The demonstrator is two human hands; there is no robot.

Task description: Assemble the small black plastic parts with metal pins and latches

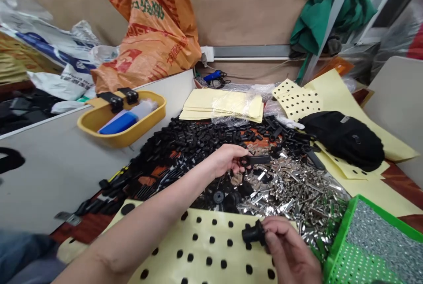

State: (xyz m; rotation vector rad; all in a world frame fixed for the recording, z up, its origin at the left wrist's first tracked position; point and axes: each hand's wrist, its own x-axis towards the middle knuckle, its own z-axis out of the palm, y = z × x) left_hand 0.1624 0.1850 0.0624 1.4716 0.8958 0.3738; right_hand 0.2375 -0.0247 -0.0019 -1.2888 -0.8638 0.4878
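Note:
My left hand (229,159) reaches over the heap of parts, its fingers closed on a black lever-shaped plastic part (259,160) that points to the right. Nearer to me, my right hand (292,251) pinches a black flanged cylindrical part (254,234) between thumb and fingers. That part is held over a yellow sheet with rows of black round spots (209,251). Behind it lie round black discs (218,197) and a pile of small shiny metal strips (291,185).
Black tubular parts (188,136) are heaped at the back left. A yellow bin (122,138) hangs on the left partition. A green basket (340,240) of small grey pieces stands at right front. Plain yellow sheets (211,101) and a black cap (343,138) lie farther back.

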